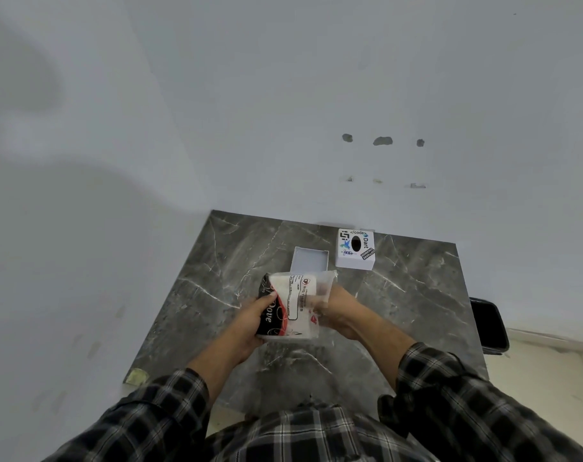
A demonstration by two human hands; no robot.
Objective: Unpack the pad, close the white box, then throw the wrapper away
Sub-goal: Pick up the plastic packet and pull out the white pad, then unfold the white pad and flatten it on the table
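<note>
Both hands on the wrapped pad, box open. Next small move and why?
Probably slide the pad out of the wrapper: the left hand grips the pad's dark end, the right hand holds the clear wrapper, and the pad still sits mostly inside. The box lies open, its lid beside it.

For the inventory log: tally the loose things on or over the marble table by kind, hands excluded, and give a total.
Open white box bases: 1
White lids with stickers: 1
Wrapped pads, held over the table by the left hand and the right hand: 1
Total: 3
</note>
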